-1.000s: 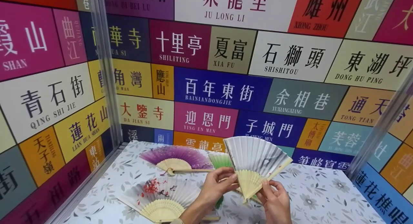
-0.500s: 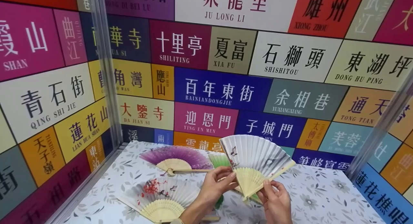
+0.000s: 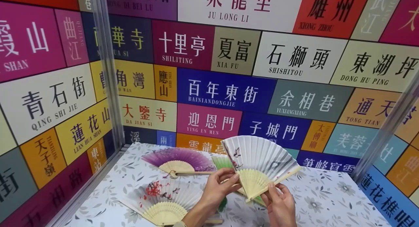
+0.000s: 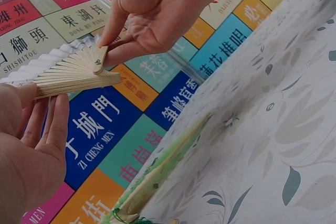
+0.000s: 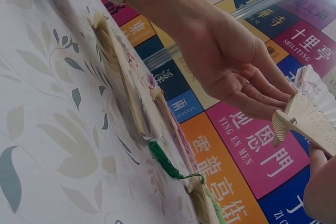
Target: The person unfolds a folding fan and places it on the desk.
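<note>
A white folding fan [image 3: 262,158] with a grey and red print and pale bamboo ribs is held up, partly spread, above the table. My left hand [image 3: 221,187] pinches its left end rib between thumb and fingers. On the other side, my right hand [image 3: 280,202] pinches the right end rib near the pivot. Seen from the left wrist, a stack of unspread ribs [image 4: 79,85] lies along the left fingers. Behind the hands lies a green fan [image 3: 222,161], largely hidden, with a green tassel [image 5: 165,160] beside it in the right wrist view.
A purple spread fan [image 3: 183,161] lies at the back left of the table. Nearer, a white fan with red blossoms [image 3: 167,200] lies spread, partly behind my left forearm. The table wears a leaf-patterned cloth [image 3: 327,200]. Colourful lettered walls [image 3: 226,89] enclose it.
The held fan has spread wider: its left edge has swung left and more of the printed bird and blossom shows. Both hands have barely moved.
</note>
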A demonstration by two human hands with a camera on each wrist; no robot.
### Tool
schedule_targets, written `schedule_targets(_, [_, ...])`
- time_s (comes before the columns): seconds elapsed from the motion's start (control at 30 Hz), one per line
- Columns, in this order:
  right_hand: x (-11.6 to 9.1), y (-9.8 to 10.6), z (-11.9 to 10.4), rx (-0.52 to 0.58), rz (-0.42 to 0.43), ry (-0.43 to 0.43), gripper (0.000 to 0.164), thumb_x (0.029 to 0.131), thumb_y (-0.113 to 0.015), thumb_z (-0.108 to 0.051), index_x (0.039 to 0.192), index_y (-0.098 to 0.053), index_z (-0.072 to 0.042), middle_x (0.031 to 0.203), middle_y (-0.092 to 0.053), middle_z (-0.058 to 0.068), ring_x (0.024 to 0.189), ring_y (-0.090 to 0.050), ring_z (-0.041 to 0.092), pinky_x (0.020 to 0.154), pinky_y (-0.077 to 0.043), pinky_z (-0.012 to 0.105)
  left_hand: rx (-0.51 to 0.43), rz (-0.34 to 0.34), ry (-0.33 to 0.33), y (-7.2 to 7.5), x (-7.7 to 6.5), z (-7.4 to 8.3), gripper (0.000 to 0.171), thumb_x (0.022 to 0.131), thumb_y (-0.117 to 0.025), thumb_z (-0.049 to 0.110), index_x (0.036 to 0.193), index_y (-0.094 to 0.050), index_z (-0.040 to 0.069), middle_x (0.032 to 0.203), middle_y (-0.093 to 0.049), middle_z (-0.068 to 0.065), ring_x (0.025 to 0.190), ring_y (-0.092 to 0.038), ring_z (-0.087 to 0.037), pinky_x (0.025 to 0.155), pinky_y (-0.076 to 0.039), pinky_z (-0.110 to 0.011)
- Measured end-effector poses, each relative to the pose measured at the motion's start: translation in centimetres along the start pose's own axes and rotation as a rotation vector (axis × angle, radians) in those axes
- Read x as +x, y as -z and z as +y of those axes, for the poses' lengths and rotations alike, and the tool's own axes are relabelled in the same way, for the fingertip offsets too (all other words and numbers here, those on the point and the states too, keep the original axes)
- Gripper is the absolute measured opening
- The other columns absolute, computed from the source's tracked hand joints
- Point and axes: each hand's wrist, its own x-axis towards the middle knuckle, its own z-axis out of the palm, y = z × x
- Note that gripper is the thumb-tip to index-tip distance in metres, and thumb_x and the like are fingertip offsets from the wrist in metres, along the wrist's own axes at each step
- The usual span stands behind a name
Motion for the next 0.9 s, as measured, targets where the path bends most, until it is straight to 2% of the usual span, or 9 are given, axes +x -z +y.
schedule_targets(0.4, [0.10, 0.16, 0.06, -0.012, 0.023, -0.003, 0.025, 0.107, -0.046, -0.016, 0.126, -0.034, -0.006, 0.113, -0.068, 0.003, 0.107, -0.071, 0.011, 0.101, -0.057, 0.028, -0.015, 0.024, -0.022, -0.03, 0.15, -0.20, 0.037, 0.094, -0.071, 0.008, 0.123, -0.056, -0.009, 0.105, -0.069, -0.012, 0.095, -0.071, -0.021, 0.092, -0.063, -0.043])
schedule_targets(0.67, [0.11, 0.12, 0.00, 0.022, 0.021, 0.017, 0.023, 0.107, -0.046, -0.015, 0.124, -0.034, -0.006, 0.111, -0.068, 0.002, 0.105, -0.071, 0.011, 0.100, -0.057, 0.028, -0.013, 0.070, -0.012, -0.04, 0.26, -0.19, 0.034, 0.091, -0.074, 0.009, 0.116, -0.056, -0.006, 0.102, -0.069, -0.012, 0.094, -0.072, -0.023, 0.090, -0.064, -0.044])
schedule_targets(0.9, [0.11, 0.18, 0.03, 0.048, 0.020, 0.038, 0.022, 0.107, -0.046, -0.016, 0.123, -0.034, -0.006, 0.109, -0.068, 0.000, 0.105, -0.071, 0.010, 0.099, -0.057, 0.026, -0.019, 0.069, -0.040, -0.01, 0.20, -0.21, 0.033, 0.092, -0.073, 0.008, 0.116, -0.056, -0.007, 0.100, -0.069, -0.012, 0.094, -0.071, -0.022, 0.090, -0.063, -0.045])
